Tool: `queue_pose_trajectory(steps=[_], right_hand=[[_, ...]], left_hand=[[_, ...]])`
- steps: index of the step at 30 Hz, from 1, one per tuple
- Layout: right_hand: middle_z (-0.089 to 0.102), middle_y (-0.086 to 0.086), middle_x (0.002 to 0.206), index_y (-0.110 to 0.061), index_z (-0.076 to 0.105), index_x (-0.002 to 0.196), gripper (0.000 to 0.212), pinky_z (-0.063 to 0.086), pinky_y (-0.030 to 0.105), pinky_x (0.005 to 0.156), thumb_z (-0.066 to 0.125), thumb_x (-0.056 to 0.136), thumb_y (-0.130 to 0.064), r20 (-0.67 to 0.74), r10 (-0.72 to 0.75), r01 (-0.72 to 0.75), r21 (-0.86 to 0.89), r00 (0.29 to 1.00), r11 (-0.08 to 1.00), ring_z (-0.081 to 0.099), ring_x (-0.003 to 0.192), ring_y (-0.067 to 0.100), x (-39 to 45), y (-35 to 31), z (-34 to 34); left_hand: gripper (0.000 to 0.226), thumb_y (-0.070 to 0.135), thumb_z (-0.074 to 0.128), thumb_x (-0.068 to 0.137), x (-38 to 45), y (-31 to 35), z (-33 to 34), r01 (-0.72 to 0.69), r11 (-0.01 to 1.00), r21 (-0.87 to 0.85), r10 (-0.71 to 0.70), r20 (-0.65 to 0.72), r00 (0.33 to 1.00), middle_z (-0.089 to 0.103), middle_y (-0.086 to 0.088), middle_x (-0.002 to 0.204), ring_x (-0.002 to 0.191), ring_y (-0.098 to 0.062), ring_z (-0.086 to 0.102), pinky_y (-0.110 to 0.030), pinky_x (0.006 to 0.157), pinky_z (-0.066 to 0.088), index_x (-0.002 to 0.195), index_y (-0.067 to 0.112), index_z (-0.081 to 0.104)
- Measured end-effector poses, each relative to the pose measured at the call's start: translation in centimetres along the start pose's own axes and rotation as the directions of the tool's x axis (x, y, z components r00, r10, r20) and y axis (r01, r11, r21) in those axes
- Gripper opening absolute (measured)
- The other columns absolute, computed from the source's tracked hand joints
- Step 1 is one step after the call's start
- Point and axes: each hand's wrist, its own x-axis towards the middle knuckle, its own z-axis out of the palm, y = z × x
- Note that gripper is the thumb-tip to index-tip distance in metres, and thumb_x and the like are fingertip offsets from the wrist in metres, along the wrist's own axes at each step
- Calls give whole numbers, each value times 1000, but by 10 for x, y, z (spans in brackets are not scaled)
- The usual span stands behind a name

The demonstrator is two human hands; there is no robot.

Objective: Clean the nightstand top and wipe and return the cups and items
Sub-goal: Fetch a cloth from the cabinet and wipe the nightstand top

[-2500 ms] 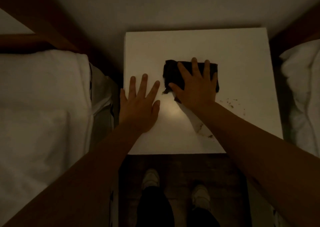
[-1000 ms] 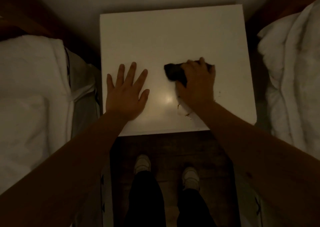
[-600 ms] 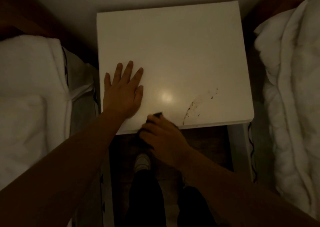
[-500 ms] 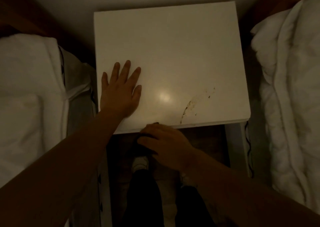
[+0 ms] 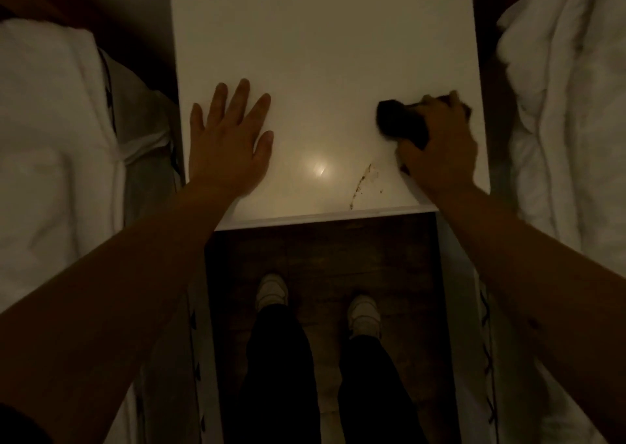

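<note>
The white nightstand top [image 5: 321, 54] fills the upper middle of the dim head view. My left hand [image 5: 230, 142] lies flat on its front left part, fingers spread. My right hand [image 5: 440, 145] grips a bunched dark cloth [image 5: 399, 121] on the right side of the top, close to the right edge. A streak of brown crumbs and smear [image 5: 362, 182] lies near the front edge, just left of my right hand. No cups or other items show on the top.
White bedding [image 5: 50, 138] lies close on the left and a white duvet [image 5: 569, 105] on the right. Below the nightstand's front edge are dark wood floor [image 5: 321, 250] and my legs and white shoes [image 5: 271, 291].
My right hand dragged the cloth off the front edge, then came back up onto the top at the right side. The crumbs were pulled into a streak near the front. My left hand stayed flat.
</note>
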Motion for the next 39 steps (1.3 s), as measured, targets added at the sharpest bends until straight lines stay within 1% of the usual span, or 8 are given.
queue_pose_trajectory(steps=[4, 8, 12, 15, 17, 20, 26, 39], right_hand=[[68, 10, 103, -13, 68, 97, 20, 39, 54, 103, 67, 76, -14, 60, -178, 175, 58, 982, 983, 52, 112, 33, -42, -51, 16], [70, 9, 102, -7, 71, 100, 27, 38, 32, 108, 71, 73, -3, 105, -376, 310, 389, 921, 867, 60, 106, 17, -89, -89, 27], [70, -12, 95, -29, 66, 106, 42, 57, 27, 76, 66, 77, 1, 98, 40, -96, 673, 994, 734, 68, 87, 9, -74, -75, -3], [66, -6, 103, -29, 60, 110, 35, 57, 36, 79, 61, 81, -9, -27, 171, -128, 551, 985, 824, 65, 91, 12, -42, -22, -33], [59, 13, 121, -12, 61, 115, 37, 46, 50, 98, 57, 79, -14, -70, 79, -58, 265, 994, 963, 56, 113, 25, -31, 15, -45], [35, 27, 146, -2, 60, 121, 47, 24, 57, 111, 64, 79, -22, -9, -94, 93, -61, 996, 994, 32, 136, 42, -39, 43, -33], [40, 21, 146, -8, 57, 125, 63, 21, 49, 112, 62, 82, -54, -57, -183, 170, -179, 982, 969, 29, 137, 43, -65, 13, 7], [52, 20, 134, -11, 58, 126, 55, 34, 55, 101, 64, 80, -41, -190, -297, 287, -77, 936, 955, 38, 127, 48, -114, -93, 94]], left_hand=[[57, 51, 24, 99, 0, 1, -2, 4, 1000, -12, -4, 3, 1000, 9, -2, 163, 149, -28, 4, -56, 116, 3, 152, 34, 15], [58, 52, 23, 98, -1, 0, -3, 4, 1000, -9, -4, 11, 1000, 8, -2, 163, 149, -28, 3, -56, 116, 4, 152, 34, 13], [57, 51, 23, 99, -2, 1, -3, -3, 1000, -22, 3, -2, 1000, 10, -3, 162, 148, -28, 6, -56, 116, 5, 152, 34, 15], [56, 49, 24, 99, -2, -1, -3, -11, 998, -58, 10, -24, 1000, 14, -5, 162, 148, -29, 9, -57, 116, 7, 152, 32, 20], [56, 47, 26, 98, -4, -1, -3, -2, 996, -90, -1, -39, 999, 18, -7, 161, 147, -30, 12, -56, 116, 8, 151, 28, 26], [56, 44, 28, 97, -7, 0, -3, 19, 993, -118, -24, -47, 999, 22, -10, 159, 146, -30, 16, -56, 117, 8, 149, 24, 32], [55, 43, 27, 99, -28, 2, -2, 40, 993, -108, -40, -3, 999, 17, -10, 160, 147, -33, 12, -53, 117, 9, 151, 24, 25], [53, 35, 30, 103, -106, 6, 3, 170, 969, -177, -162, 60, 985, 8, -10, 162, 148, -32, 4, -53, 116, 6, 153, 23, 19]])
